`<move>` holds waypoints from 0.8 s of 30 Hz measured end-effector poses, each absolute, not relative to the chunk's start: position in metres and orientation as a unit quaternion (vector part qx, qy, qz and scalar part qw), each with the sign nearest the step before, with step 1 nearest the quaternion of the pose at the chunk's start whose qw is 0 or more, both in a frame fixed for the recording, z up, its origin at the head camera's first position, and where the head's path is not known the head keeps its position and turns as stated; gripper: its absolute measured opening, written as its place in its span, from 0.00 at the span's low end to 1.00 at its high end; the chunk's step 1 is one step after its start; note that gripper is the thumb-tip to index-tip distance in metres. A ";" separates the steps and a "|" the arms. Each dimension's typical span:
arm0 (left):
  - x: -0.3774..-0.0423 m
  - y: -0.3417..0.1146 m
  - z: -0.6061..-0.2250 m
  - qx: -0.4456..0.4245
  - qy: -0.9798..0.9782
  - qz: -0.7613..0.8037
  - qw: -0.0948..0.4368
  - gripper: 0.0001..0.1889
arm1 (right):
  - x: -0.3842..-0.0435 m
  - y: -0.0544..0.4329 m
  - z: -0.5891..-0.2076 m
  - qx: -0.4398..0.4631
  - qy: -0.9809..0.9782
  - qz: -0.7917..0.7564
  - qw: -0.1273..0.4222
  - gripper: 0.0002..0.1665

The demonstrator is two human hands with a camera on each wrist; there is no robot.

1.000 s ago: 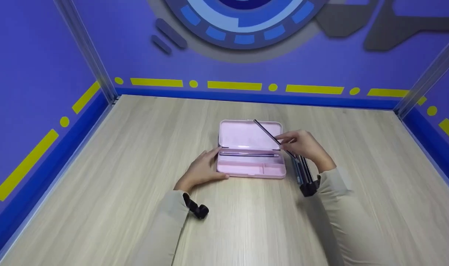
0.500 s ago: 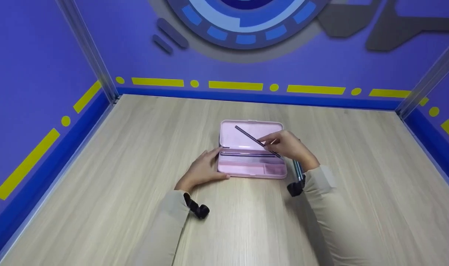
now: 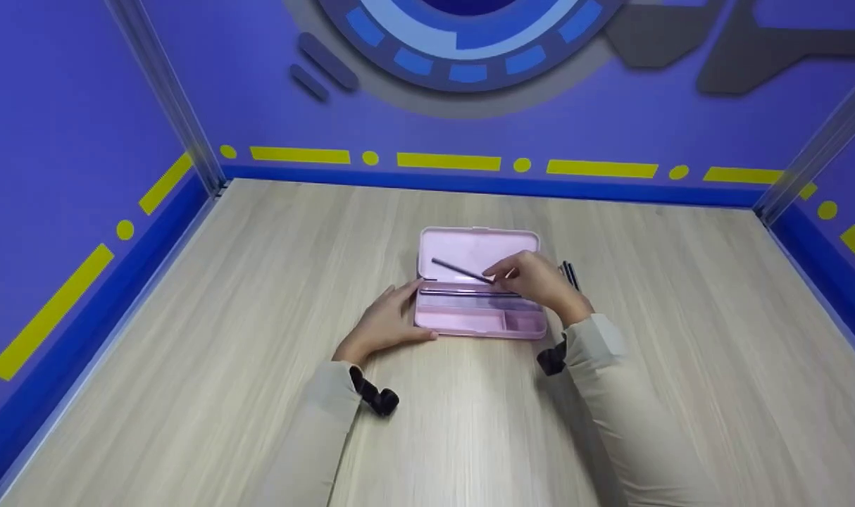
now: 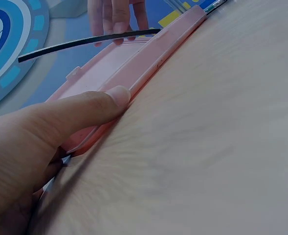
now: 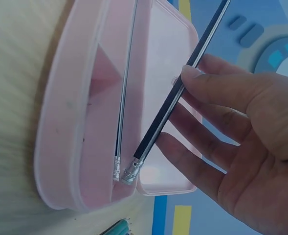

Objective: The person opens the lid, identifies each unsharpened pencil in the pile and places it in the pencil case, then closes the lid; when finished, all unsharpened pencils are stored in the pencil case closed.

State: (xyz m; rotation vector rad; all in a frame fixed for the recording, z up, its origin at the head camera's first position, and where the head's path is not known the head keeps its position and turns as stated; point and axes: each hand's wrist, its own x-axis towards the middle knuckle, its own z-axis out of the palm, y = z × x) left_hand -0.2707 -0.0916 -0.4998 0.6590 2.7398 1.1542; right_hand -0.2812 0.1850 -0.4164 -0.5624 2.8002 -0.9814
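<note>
An open pink pencil case [image 3: 470,332] lies on the table with its lid [image 3: 456,243] folded back. My left hand [image 3: 384,325] holds its left end, the thumb [image 4: 102,105] on the front edge and the fingers at the back. Between thumb and fingertips, my right hand [image 3: 537,285] pinches a dark striped pencil [image 3: 456,267] above the case. This pencil slants, its silver ferrule end [image 5: 132,171] low over the long rear compartment. Inside that compartment lies another pencil [image 5: 123,98], lengthwise, also with a silver ferrule.
More pencils [image 3: 570,273] lie on the wooden table [image 3: 315,246] right of the case, partly hidden by my right hand. Teal ends of pencils [image 5: 117,228] show below the case in the right wrist view. Blue panels [image 3: 427,134] wall the table's back and sides.
My right hand has carried the pencil leftward from the case's right side to above the compartments, turning it flatter. The left hand has stayed on the case.
</note>
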 end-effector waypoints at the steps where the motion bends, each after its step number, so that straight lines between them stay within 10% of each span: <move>1: -0.271 -0.092 -0.500 0.216 0.899 0.378 0.049 0.52 | -0.281 0.184 -0.417 -0.186 0.927 -0.321 0.060 0.15; 24: -0.271 -0.091 -0.499 0.218 0.897 0.380 0.048 0.53 | -0.277 0.204 -0.413 -0.169 0.931 -0.318 0.051 0.16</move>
